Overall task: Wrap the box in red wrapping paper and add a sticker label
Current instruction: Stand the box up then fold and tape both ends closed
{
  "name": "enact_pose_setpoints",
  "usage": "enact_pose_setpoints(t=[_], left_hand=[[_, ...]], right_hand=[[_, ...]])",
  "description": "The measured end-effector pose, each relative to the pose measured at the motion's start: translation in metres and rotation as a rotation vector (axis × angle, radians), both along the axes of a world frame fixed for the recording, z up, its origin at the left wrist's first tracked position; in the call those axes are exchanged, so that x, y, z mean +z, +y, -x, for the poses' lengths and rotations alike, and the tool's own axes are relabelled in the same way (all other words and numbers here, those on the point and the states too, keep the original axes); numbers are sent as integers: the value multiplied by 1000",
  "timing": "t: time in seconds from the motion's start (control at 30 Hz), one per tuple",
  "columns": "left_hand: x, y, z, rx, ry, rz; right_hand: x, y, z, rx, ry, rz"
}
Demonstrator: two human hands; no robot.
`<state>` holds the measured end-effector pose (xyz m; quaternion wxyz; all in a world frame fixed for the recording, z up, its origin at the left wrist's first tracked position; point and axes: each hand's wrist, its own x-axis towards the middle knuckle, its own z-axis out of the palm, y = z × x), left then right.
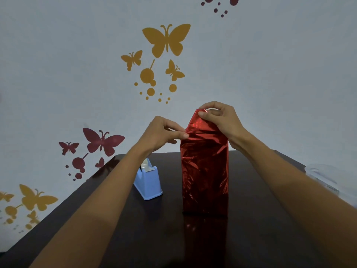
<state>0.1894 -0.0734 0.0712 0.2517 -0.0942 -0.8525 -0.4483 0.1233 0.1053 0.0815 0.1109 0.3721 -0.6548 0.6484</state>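
Top-end fold: right hand (pixel 220 118) pinches the raised flap of red paper (pixel 201 125), left hand (pixel 164 132) pinches its left corner; crease tight against the upright box (pixel 204 180) before taping.

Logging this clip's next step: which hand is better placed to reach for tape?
The left hand, probably: the blue tape dispenser stands just beneath it, while the right hand pinches the red paper at its peak.

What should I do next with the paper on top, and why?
Probably fold the raised red paper down flat over the top. The right hand pinches its peak, the left hand pinches its left corner, so that end looks open; the tape dispenser stands close by for sealing.
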Motion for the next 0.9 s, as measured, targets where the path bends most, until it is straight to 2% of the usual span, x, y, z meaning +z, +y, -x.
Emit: enact_pose_setpoints(t=[0.2, 0.37, 0.63, 0.77, 0.9], left_hand=[[-9, 3, -3, -55, 64, -114], [-12, 2, -3, -10, 131, -195], [-7, 7, -4, 7, 171, -129], [11, 17, -1, -58, 225, -121], [28, 24, 5, -82, 203, -69]], right_hand=[[3, 1, -2, 34, 21, -156], [6, 3, -5, 50, 70, -137], [2, 4, -7, 58, 50, -58], [2, 3, -8, 62, 41, -46], [5, 3, -7, 29, 52, -27]])
